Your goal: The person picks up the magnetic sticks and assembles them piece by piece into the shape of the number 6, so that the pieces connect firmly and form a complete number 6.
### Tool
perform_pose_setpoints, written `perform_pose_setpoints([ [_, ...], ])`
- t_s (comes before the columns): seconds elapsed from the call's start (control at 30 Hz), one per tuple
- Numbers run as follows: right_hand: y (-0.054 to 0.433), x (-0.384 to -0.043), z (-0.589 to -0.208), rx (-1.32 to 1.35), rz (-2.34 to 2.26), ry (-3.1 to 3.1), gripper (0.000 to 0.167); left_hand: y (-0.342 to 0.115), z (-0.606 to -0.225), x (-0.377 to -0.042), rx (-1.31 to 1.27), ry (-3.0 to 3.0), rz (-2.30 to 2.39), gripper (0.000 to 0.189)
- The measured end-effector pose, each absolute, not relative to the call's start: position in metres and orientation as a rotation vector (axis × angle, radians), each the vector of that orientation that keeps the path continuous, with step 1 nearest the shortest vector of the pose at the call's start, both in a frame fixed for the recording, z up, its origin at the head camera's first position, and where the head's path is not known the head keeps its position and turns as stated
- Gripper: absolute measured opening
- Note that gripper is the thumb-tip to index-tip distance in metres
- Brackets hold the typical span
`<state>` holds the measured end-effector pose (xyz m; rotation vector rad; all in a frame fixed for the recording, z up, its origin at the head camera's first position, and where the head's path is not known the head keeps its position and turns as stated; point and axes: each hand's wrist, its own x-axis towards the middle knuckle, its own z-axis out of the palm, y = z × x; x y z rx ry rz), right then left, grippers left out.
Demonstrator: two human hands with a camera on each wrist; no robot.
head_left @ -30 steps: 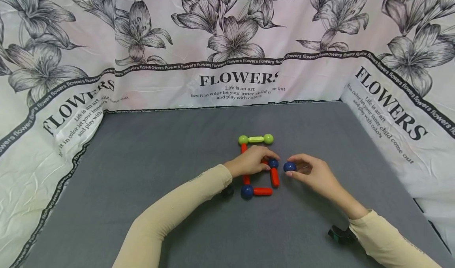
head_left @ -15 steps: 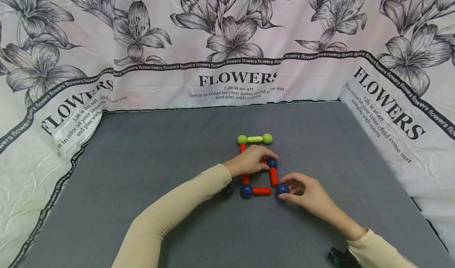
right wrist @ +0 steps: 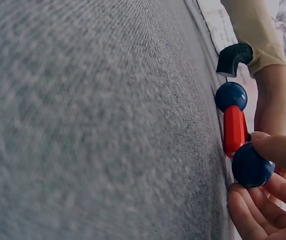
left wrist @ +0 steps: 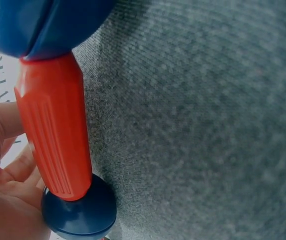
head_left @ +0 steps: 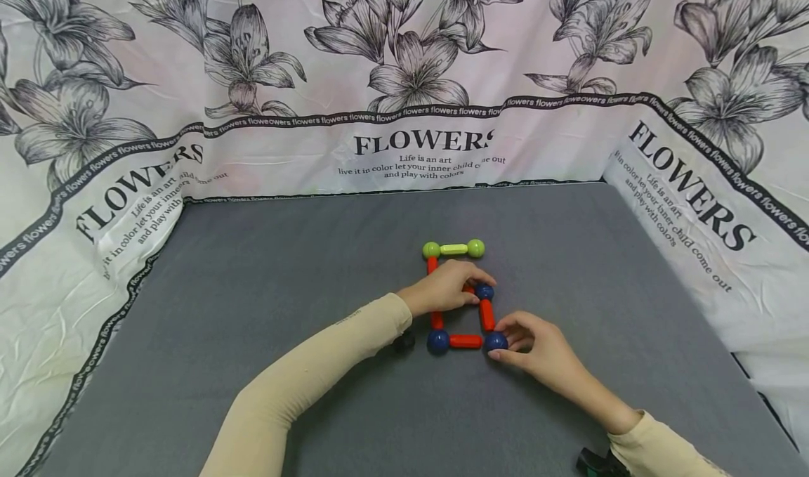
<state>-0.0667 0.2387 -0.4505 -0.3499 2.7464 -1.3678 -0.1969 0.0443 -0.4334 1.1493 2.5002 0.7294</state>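
Observation:
In the head view my right hand (head_left: 537, 343) pinches a blue ball (head_left: 496, 342) between thumb and fingers. That ball sits where a horizontal red rod (head_left: 465, 341) and an upright red rod (head_left: 487, 315) come together. My left hand (head_left: 447, 285) holds another blue ball (head_left: 484, 291) at the upright rod's far end. A further blue ball (head_left: 439, 341) joins the horizontal rod at its left. In the right wrist view, the held ball (right wrist: 253, 166) lies at the end of the red rod (right wrist: 234, 129). My left hand hides the middle of the shape.
A lime-green rod (head_left: 453, 249) with a green ball (head_left: 476, 249) at each end forms the far side of the shape. Grey cloth (head_left: 303, 252) covers the table. A flower-printed curtain (head_left: 417, 147) surrounds it. Black cameras (head_left: 404, 341) sit at both wrists.
My right hand has carried its blue ball toward me and then left, from beside the left hand's ball to the red rods' ends. The left hand has stayed in place.

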Motion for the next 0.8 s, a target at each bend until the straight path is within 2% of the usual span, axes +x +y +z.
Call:
perform_pose_setpoints([
  [0.6,0.235,-0.071,-0.454,-0.282,-1.347,2.746,0.038,0.040,-0.429,-0.191,1.169,2.518,0.756,0.047],
  [0.8,0.236,-0.072,-0.453,-0.292,-1.366,2.724,0.037,0.030,-0.418,-0.176,1.175,2.576,0.782,0.035],
])
